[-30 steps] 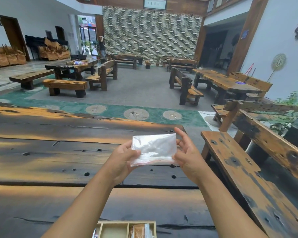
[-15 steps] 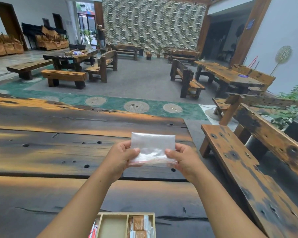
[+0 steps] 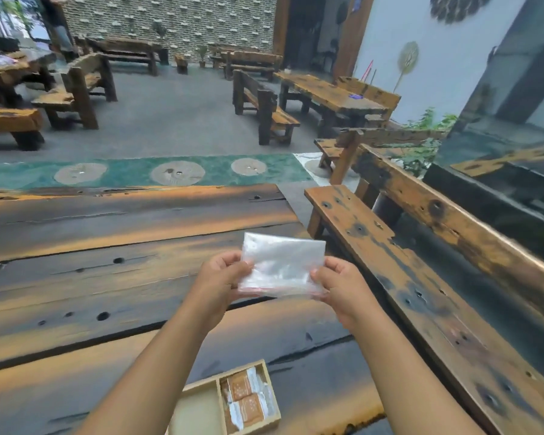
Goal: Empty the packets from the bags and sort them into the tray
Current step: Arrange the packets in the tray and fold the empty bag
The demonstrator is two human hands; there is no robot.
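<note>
A clear plastic bag is held up above a dark wooden table, the left hand pinching its left edge and the right hand pinching its right edge, while a wooden tray of orange packets sits near the table's front edge below the forearms.

Both bare forearms reach forward from low in the view and draw closer together toward the hands. The left hand is raised in front of the body, its fingers curled and its thumb on the near side, pinching the left edge of a clear bag. The right hand mirrors it at about the same height, with the thumb pressed on the near face and the fingers curled behind the right edge. The hands stay apart, with the bag held between them.
</note>
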